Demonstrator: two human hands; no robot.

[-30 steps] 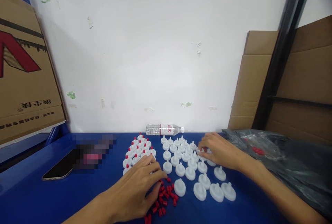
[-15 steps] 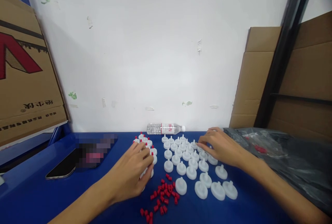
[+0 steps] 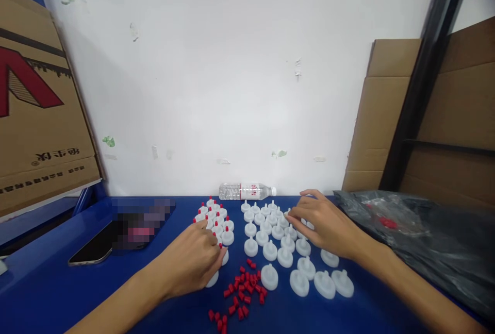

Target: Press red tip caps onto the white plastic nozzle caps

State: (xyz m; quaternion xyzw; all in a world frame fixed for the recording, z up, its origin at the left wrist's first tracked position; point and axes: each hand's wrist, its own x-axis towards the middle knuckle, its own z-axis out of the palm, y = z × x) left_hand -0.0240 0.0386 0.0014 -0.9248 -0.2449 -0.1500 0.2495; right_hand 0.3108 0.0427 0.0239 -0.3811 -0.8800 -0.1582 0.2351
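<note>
Left of the middle of the blue table (image 3: 154, 303) stood the capped discs (image 3: 227, 237), each with a red tip; to their right spread the bare discs (image 3: 269, 278), clearly more of them. I judged the work well under half done, with a scatter of loose caps (image 3: 247, 287) between the hands. The left hand (image 3: 193, 256) was bent narrow over the near capped discs, and the right hand (image 3: 323, 223) reached among the far bare ones, thumb and fingers close together; I could not tell whether either held anything. The box (image 3: 42, 112) carried a red emblem, an ® mark and dark Chinese characters (upside down, as far as I could judge). The bottle (image 3: 247, 191) by the wall wore red characters too small to read.
</note>
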